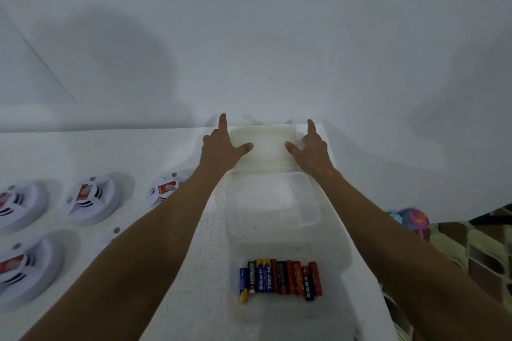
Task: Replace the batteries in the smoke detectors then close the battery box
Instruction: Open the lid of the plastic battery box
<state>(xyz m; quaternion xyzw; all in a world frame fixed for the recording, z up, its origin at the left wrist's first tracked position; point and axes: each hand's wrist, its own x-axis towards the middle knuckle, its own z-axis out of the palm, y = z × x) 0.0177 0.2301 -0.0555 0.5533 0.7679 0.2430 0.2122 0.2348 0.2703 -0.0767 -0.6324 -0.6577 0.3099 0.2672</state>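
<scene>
white table [171, 271] against a white wall: beyond the empty clear box [273, 199], left hand [221, 147] and right hand [311, 147], fingers spread, flank the translucent lid [263, 147]; an uneven lift could tip it onto the batteries [279, 278] nearer

Head view only: looks forward, down along white table [171, 271], wide-angle, close.

In front of me a white table [116, 147] runs back to a plain white wall [249, 36]. Off its right edge I see a pink and blue toy [412, 220] lying on a patterned green and brown mat [454, 238], near the table's side.
</scene>
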